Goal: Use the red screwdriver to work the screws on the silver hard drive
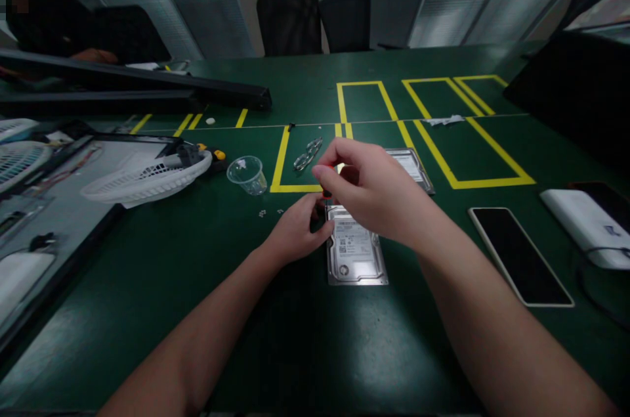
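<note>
A silver hard drive (pixel 355 253) with a white label lies flat on the green table in front of me. My left hand (pixel 298 226) grips its far left corner, thumb on the edge and fingers curled around the side. Above that same corner, my right hand (pixel 367 184) pinches a small screwdriver (pixel 327 192) with a red and black handle, held upright. The tip of the screwdriver is hidden by my fingers. Several tiny screws (pixel 262 213) lie left of my left hand, near a clear plastic cup (pixel 247 175). Another hard drive (pixel 413 166) sits behind my right wrist.
Shiny metal pieces (pixel 308 154) lie beyond my hands, within yellow tape. A phone (pixel 520 256) and a white power bank (pixel 588 226) are at the right. White fan grilles (pixel 147 180) and a grey panel (pixel 98 220) crowd the left. Long black bars (pixel 147 85) and a person (pixel 54 29) are farther back.
</note>
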Demonstrator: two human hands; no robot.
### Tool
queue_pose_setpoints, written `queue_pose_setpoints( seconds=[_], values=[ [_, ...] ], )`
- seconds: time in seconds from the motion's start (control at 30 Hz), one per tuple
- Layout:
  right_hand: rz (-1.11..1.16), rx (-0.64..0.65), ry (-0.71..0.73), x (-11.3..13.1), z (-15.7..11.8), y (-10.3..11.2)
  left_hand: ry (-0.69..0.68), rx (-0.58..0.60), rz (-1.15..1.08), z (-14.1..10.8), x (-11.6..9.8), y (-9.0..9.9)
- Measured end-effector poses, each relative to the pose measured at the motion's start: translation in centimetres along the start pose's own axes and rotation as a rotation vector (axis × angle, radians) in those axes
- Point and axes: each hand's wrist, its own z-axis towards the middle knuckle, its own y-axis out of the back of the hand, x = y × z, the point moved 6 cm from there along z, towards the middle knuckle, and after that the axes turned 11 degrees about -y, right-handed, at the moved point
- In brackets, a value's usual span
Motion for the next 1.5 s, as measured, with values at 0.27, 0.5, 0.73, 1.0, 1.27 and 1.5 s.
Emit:
queue_pose_setpoints(
  seconds=[0.27, 0.5, 0.73, 1.0, 1.27, 1.5],
  values=[
    [0.011, 0.116, 0.049, 0.26, -0.29, -0.60, -0.014, 0.022, -0.004, 0.09, 0.03, 0.00],
    [0.018, 0.120, 0.011, 0.37, -0.10, -0.54, -0.039, -0.005, -0.010, 0.10, 0.06, -0.04],
    [-0.030, 0.017, 0.000, 0.08, 0.00, -0.10, -0.004, 0.018, 0.003, 0.02, 0.16, -0.02],
    [0.029, 0.141, 0.058, 0.33, -0.23, -0.76, -0.021, 0.019, 0.007, 0.08, 0.07, -0.06],
    [0.037, 0.087, 0.012, 0.15, -0.05, -0.51, -0.008, 0.011, 0.013, 0.15, -0.10, 0.02],
    [-0.008, 0.053, 0.005, 0.15, -0.36, -0.22, -0.023, 0.048, 0.021, -0.01, 0.19, -0.18]
  ],
)
